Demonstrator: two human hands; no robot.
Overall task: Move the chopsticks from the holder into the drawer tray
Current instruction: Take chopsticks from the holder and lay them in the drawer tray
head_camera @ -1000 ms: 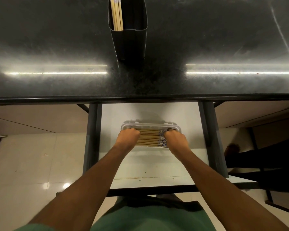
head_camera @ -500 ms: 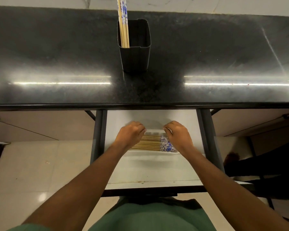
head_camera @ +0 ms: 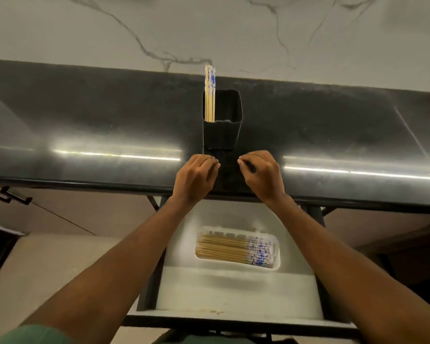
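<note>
Left hand (head_camera: 196, 177) and right hand (head_camera: 261, 175) hovered curled and empty above the counter (head_camera: 85, 125), near the holder (head_camera: 221, 135). A few chopsticks (head_camera: 209, 95) stood inside it, their lower ends hidden. Most lay in the tray (head_camera: 276, 254) in the drawer (head_camera: 233, 291).

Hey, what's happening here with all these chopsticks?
A person is emptying the black holder on the dark counter into the white tray in the open drawer below. A bundle of chopsticks lies flat in the tray; a few chopsticks stand in the holder's left side. The left hand and right hand hover above the counter just in front of the holder, fingers curled, holding nothing.
</note>
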